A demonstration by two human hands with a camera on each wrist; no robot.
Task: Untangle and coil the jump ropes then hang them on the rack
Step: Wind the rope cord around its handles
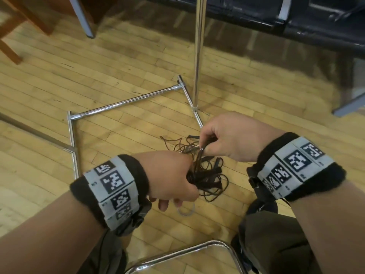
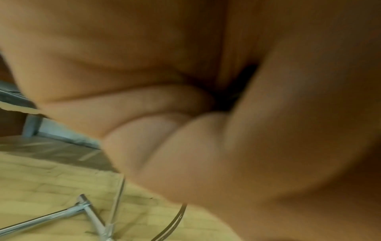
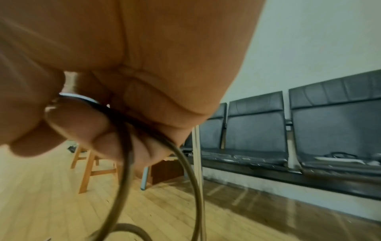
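A tangle of thin dark brown jump rope (image 1: 207, 175) hangs between my hands above the wood floor. My left hand (image 1: 173, 175) grips a bunched coil of that rope in a fist; in the left wrist view the curled fingers (image 2: 154, 130) fill the picture. My right hand (image 1: 209, 143) pinches a few rope strands near a metal-tipped end, held just above the coil; the rope (image 3: 128, 171) loops down from its fingertips (image 3: 82, 124). The chrome rack's upright pole (image 1: 198, 56) and base bars (image 1: 126, 101) stand on the floor just beyond my hands.
A metal ring (image 1: 186, 211) lies on the floor under my left hand. A chrome chair frame (image 1: 183, 252) curves between my knees. Black bench seats (image 3: 309, 127) line the far wall, and a wooden stool (image 3: 90, 166) stands at the back left.
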